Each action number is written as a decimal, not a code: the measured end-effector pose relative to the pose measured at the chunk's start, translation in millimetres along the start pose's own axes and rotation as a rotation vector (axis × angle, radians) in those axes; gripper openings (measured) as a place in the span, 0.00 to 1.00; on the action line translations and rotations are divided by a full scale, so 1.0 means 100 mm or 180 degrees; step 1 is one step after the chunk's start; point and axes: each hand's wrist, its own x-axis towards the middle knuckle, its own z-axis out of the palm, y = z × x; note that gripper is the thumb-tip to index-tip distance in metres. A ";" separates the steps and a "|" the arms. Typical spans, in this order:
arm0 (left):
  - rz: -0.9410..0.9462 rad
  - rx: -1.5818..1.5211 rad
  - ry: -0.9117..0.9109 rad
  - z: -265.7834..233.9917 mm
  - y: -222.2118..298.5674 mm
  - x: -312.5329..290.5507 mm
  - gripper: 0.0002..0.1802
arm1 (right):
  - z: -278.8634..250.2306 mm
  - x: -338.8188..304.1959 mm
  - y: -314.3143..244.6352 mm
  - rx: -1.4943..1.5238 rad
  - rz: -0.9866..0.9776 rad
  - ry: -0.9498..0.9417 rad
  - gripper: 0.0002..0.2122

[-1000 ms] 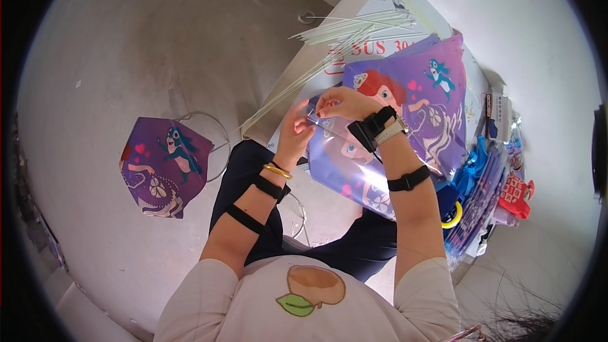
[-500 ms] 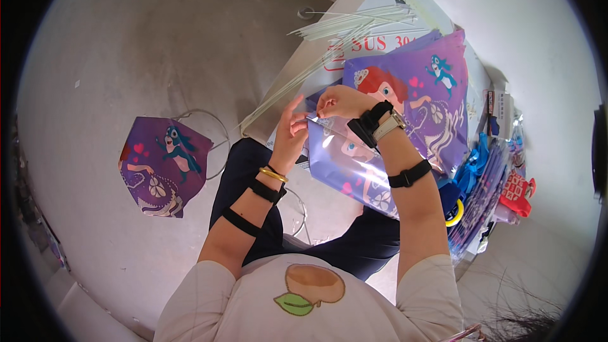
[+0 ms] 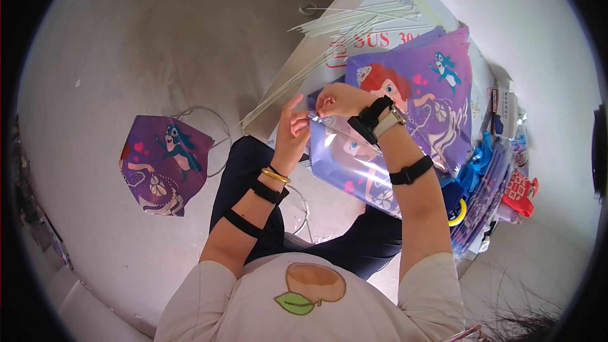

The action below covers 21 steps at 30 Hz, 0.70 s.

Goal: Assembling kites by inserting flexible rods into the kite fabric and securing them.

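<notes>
Head view: printed purple sheet (image 3: 339,155) slants near-right; right hand (image 3: 341,101) pinches its far-left corner, left hand (image 3: 293,133) beside, grip unclear.

On my right I see 1 small white box (image 3: 505,114) near a bundle of purple-patterned packets (image 3: 484,197), with blue material (image 3: 484,151) and 1 yellow ring (image 3: 458,213) beside them, and 1 red item (image 3: 520,194) just beyond. Ahead of me, 1 small round object (image 3: 308,9) sits on the grey floor (image 3: 171,44).
</notes>
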 end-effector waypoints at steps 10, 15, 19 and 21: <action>-0.0008 -0.0192 0.0063 0.02 0.00 0.01 0.39 | -0.01 0.03 0.00 -0.0104 0.0091 -0.0039 0.10; 0.0226 -0.0127 0.0213 0.07 -0.04 0.04 0.35 | 0.01 0.05 0.03 0.0026 0.0037 0.0026 0.11; 0.0215 -0.0075 0.0274 0.10 -0.07 0.05 0.32 | 0.02 0.04 0.05 0.0052 -0.0013 0.0072 0.10; 0.0279 -0.0051 0.0362 0.11 -0.08 0.06 0.32 | 0.03 0.04 0.05 0.0082 0.0016 0.0113 0.10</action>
